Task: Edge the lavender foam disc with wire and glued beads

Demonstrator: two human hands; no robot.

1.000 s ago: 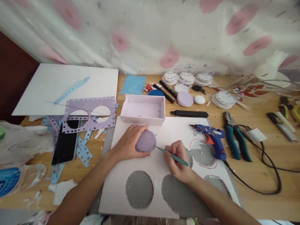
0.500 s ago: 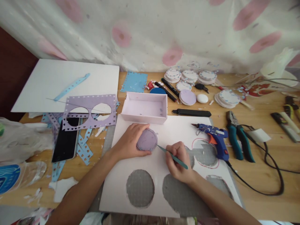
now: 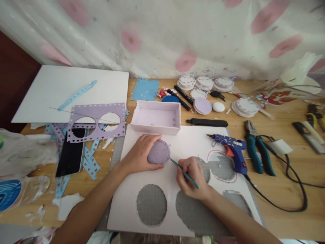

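Observation:
My left hand [image 3: 142, 154] grips the edge of a round purple disc [image 3: 159, 152], thumb at the near side and fingers at the far side. A thin teal pair of tweezers [image 3: 191, 179] is pinched in my right hand [image 3: 191, 174]. Its pointed tip meets or nearly meets the disc's right edge. Both hands are over a white foam board [image 3: 132, 189] with several round holes cut in it. Just beyond the disc stands an open pale box [image 3: 156, 128]. To the right lies a blue glue gun [image 3: 235, 145], its nozzle facing left.
Pliers [image 3: 255, 152] and a black cord lie right of the glue gun. Behind are a black cutter [image 3: 207, 122], a purple disc [image 3: 202, 105] and several decorated white discs [image 3: 245, 106]. Purple cut-out paper [image 3: 97, 130], a phone [image 3: 71, 156] and paper strips are at the left.
My right hand has shifted slightly left and the tweezers are angled a little more steeply. The left hand and disc stay almost in place.

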